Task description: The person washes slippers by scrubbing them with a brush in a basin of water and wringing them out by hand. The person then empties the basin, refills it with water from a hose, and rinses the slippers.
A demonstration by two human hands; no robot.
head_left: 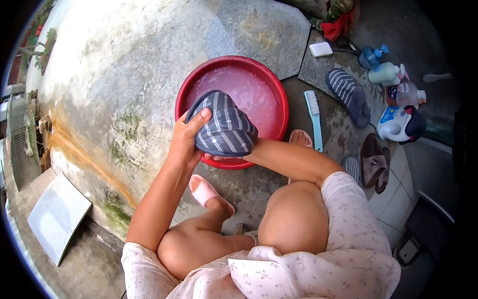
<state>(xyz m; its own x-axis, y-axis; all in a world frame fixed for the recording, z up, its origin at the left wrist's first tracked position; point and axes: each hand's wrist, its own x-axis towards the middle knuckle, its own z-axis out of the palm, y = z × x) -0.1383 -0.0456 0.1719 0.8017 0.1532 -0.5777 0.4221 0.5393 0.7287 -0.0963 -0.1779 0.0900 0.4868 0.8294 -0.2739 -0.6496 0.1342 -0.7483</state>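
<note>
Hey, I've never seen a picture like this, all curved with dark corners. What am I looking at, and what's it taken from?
There's no machine, just a person working bare-handed. The single picture comes from a camera worn on that person's head, looking forward and down.

The left hand holds a striped slipper over a red basin of cloudy water. The right forearm reaches in too, but its hand is mostly hidden by the slipper, so its grip is unclear.

On the ground, toward the right, are a blue brush, another striped slipper and several bottles.
</note>
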